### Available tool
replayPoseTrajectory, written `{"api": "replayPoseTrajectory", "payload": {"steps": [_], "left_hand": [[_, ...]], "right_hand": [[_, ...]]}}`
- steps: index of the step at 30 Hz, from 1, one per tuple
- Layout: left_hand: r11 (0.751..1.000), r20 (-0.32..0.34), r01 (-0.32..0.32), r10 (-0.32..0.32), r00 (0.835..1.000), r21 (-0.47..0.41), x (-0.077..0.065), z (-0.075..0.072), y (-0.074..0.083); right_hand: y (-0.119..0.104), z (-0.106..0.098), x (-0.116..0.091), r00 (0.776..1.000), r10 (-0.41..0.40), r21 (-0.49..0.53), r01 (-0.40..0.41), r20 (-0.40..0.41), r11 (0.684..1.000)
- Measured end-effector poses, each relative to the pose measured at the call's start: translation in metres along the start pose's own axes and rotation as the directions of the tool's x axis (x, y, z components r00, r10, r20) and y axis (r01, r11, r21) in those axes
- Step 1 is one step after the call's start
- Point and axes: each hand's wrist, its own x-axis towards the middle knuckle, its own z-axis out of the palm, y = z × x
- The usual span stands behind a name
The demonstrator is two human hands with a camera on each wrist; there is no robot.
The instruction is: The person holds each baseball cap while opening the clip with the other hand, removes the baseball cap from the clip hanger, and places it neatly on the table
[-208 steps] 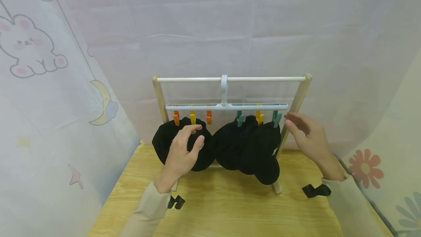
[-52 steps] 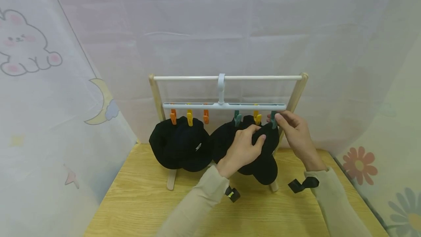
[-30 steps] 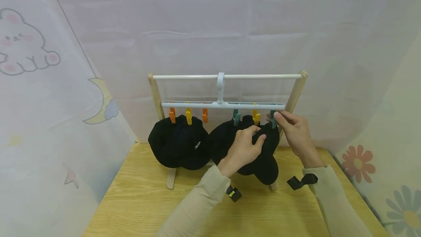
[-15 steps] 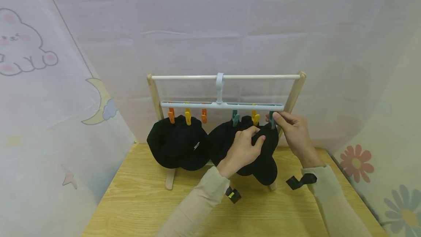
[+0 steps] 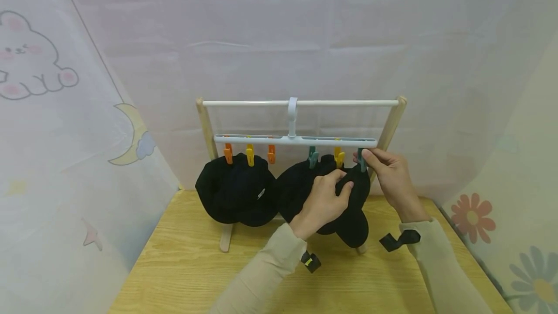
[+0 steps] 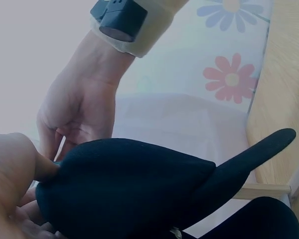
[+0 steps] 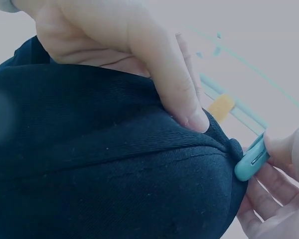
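My left hand (image 5: 321, 203) pinches the upper edge of a black cap (image 5: 354, 224) at the right of the clip hanger (image 5: 261, 139). In the right wrist view its thumb presses on the dark cloth near a seam. My right hand (image 5: 395, 180) pinches the teal clip (image 5: 362, 159) at the hanger's right end between thumb and fingers. That clip bites a folded bit of the cap, as the right wrist view shows. Further left, another teal clip (image 5: 313, 158) and a yellow clip (image 5: 339, 158) meet black cloth. The left wrist view shows the cap's brim (image 6: 259, 153) sticking out.
A second black cap (image 5: 231, 190) hangs at left from an orange clip (image 5: 228, 154) and a yellow clip (image 5: 250, 155). Another orange clip (image 5: 271, 154) hangs beside it. The hanger hooks over the rack's white rod (image 5: 348, 103). The wooden table (image 5: 174, 265) lies below.
Several seconds ago both hands were off the right cap; the left was before the left cap. Since then the left took hold of the right cap and the right gripped the end clip. Lately almost still.
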Motion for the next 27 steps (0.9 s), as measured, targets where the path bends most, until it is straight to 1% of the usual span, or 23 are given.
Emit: {"api": "replayPoseTrajectory", "payload": {"steps": [5,10,13,16,24,27], "left_hand": [[1.000,-0.009,-0.010,0.010,1.000,-0.005,-0.003,0.002,0.000],[0.999,-0.023,-0.034,0.033,0.999,-0.018,-0.005,0.005,0.000],[0.999,-0.026,-0.043,0.042,0.999,-0.025,-0.006,0.007,0.000],[0.999,-0.026,-0.040,0.039,0.999,-0.032,-0.007,0.009,0.000],[0.999,-0.011,-0.042,0.041,0.999,-0.029,-0.009,0.012,0.000],[0.999,-0.012,-0.042,0.041,0.999,-0.030,-0.010,0.012,0.001]], "right_hand": [[0.000,0.000,0.000,1.000,0.015,-0.009,-0.015,-0.007,1.000],[-0.001,0.001,0.001,1.000,0.016,0.001,-0.016,-0.011,1.000],[-0.003,0.002,0.000,0.999,0.031,-0.025,-0.031,-0.015,0.999],[-0.005,0.003,-0.001,0.999,0.041,-0.049,-0.042,-0.014,0.998],[-0.005,0.000,-0.001,0.999,0.049,-0.052,-0.048,-0.001,0.997],[-0.005,0.000,-0.001,0.999,0.041,-0.038,-0.041,0.006,0.998]]}}
